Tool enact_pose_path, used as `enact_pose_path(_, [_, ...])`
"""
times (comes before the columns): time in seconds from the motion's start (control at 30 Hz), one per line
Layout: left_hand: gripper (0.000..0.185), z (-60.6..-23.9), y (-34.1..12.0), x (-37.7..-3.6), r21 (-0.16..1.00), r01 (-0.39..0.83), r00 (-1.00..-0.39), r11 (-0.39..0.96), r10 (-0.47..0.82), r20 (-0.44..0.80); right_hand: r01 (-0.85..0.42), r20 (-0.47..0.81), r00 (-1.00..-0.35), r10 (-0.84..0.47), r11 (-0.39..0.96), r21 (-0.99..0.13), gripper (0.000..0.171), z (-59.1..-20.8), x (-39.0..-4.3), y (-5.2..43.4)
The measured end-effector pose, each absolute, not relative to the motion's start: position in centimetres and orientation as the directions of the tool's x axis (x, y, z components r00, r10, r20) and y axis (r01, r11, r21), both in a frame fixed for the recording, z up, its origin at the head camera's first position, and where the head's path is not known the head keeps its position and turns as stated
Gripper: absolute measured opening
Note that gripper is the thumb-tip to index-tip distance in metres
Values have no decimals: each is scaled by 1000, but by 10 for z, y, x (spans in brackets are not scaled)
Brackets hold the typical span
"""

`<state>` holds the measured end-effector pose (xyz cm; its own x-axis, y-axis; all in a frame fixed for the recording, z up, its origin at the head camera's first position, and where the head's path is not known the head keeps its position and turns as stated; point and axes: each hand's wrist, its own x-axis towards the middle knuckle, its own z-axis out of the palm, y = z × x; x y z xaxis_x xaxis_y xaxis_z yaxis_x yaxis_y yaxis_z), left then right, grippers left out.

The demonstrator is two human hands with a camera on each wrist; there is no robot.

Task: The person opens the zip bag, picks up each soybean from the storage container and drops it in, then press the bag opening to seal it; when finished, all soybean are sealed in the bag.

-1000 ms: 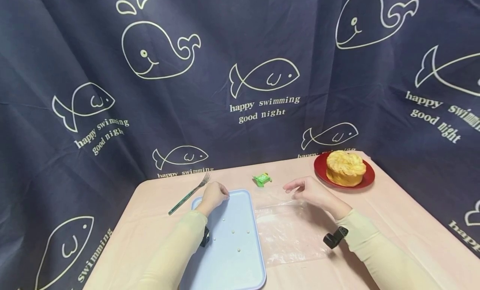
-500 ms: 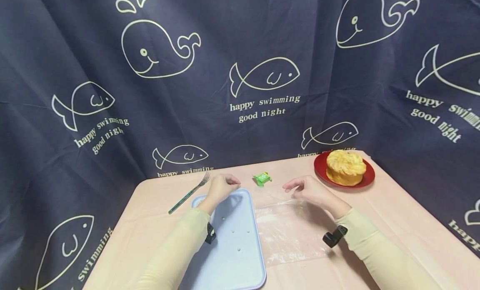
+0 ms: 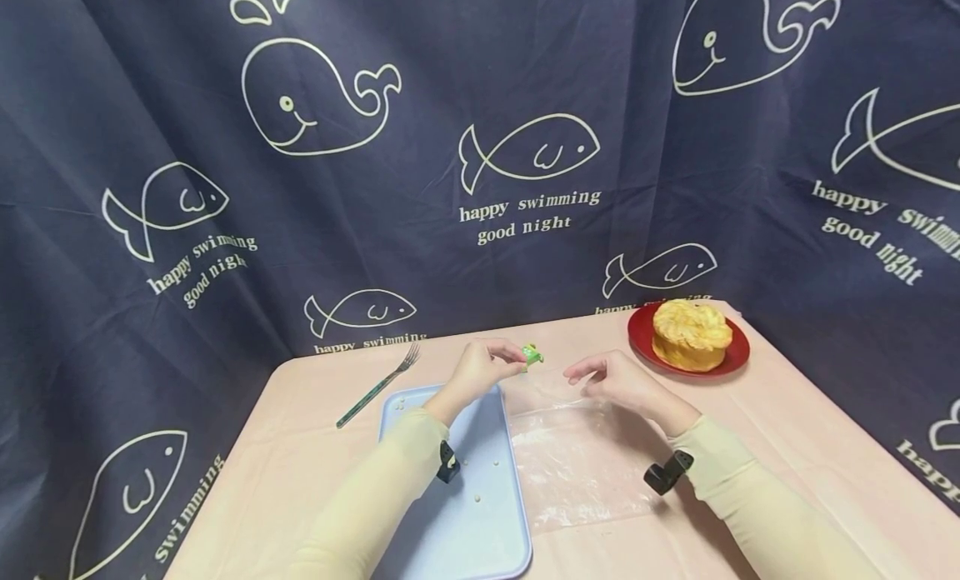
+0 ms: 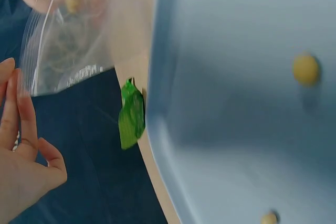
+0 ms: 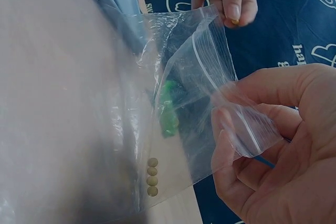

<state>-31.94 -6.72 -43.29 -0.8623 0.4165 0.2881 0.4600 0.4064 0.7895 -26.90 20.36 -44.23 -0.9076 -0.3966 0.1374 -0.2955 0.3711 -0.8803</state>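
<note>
My left hand (image 3: 480, 370) is over the tray's far right corner. Its thumb and fingertip pinch a small yellow bean (image 5: 234, 22), beside the mouth of a clear zip bag (image 5: 194, 61). My right hand (image 5: 283, 129) grips the bag by its zip edge, and the bag stretches over the table to the right of the tray. Several round yellowish pieces (image 5: 152, 177) show in a row through the plastic. On the light blue tray (image 3: 465, 547) lie several more beans (image 4: 307, 69). The left hand (image 4: 26, 166) also shows beside the zip edge in the left wrist view.
A green wrapped sweet (image 3: 533, 357) lies beyond the tray, partly behind my left hand. To the tray's left is a fork (image 3: 378, 388). A round bread (image 3: 692, 337) sits on a red plate (image 3: 639, 338) at the back right. A dark curtain (image 3: 420, 230) stands behind the table.
My left hand has risen from the tray's far left part and moved right, towards the bag's mouth, and now partly covers the green sweet. The right hand and bag have barely moved.
</note>
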Motion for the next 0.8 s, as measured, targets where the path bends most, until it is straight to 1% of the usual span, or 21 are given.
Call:
enact_pose_path(0.13, [8, -434, -55, -316, 780, 487, -838, 393, 461, 291, -312, 151, -903, -403, 371, -875, 38, -443, -269, 203])
enact_pose_path(0.4, [8, -443, -36, -307, 724, 536, -805, 433, 522, 284, -315, 153, -905, -397, 385, -867, 36, -447, -268, 201])
enact_pose_path(0.6, [9, -451, -31, -309, 705, 560, -791, 434, 535, 299, -323, 158, -905, -394, 398, -858, 37, -447, -268, 202])
enact_pose_path(0.8, [8, -450, -32, -311, 703, 582, -773, 408, 545, 324, -326, 160, -906, -392, 403, -855, 36, -446, -269, 203])
